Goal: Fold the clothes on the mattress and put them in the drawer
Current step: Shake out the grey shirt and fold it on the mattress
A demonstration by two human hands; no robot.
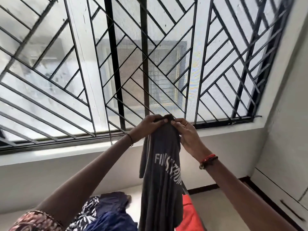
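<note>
Your forearms rise to where left hand (150, 125) and right hand (187, 136), side by side, each take a pinching grip on the top edge of the dark grey white-lettered T-shirt (160, 177), which hangs straight down from them, long axis vertical, above the heap of navy and orange clothes (113, 215).

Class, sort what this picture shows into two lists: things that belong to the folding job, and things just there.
Job: grey T-shirt, pinched at its top by left hand and right hand; dark blue garment; black-and-white patterned garment; orange-red cloth.
Just there: window grille; window sill.
</note>
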